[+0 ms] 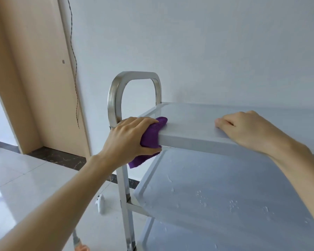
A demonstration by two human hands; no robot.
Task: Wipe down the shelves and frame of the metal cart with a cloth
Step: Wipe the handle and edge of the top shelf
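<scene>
Cloth [150,136], purple and soft, is bunched in the left hand [130,140], fingers curled round it against the near-left corner of the top shelf [192,124]. Right hand [246,129] rests on that shelf's near edge, fingers loosely curled, holding nothing. Limp fabric likely molds around edges; a bunched grip suits. Droplets speckle the middle shelf [216,187]; the steel frame [116,98] rises at far left.

A pale grey-white wall [207,42] rises behind the hands. Left of them stands a beige wooden door frame [36,78] with a thin dark cord [74,60] hanging beside it. Below lies glossy white tile floor [22,182], edged by a dark, perhaps marble, threshold strip [58,157].
</scene>
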